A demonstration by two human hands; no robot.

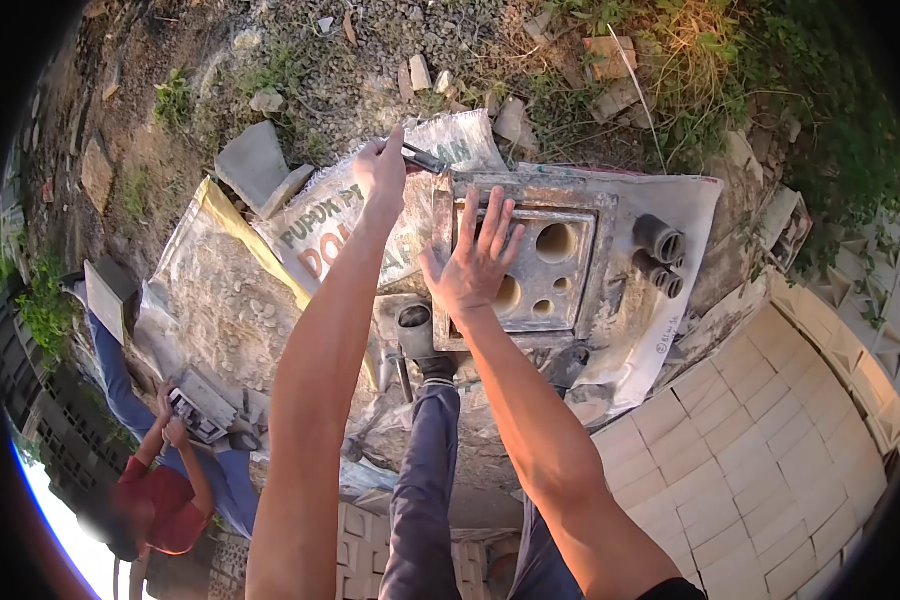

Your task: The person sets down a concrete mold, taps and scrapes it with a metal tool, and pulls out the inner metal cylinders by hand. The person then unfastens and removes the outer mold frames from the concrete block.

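A square metal mould (pixel 595 270) with several round holes in its plate lies in front of me, smeared with pale grey dust. My right hand (pixel 478 262) rests flat on its left side, fingers spread. At the mould's upper left corner, my left hand (pixel 382 172) is closed around one end of a dark metal handle (pixel 425 158). The handle's other end reaches the mould's corner; whether it is fixed there I cannot tell. Just below my right hand's wrist stands a dark open-topped cylinder (pixel 414 318).
Printed sacks (pixel 335 235) cover the ground beneath the mould. Several dark pipe pieces (pixel 658 240) stand to its right. Tan blocks (pixel 740 440) are stacked at lower right. At left, another person (pixel 175 490) handles a second mould (pixel 202 408). Grey slabs (pixel 253 165) lie upper left.
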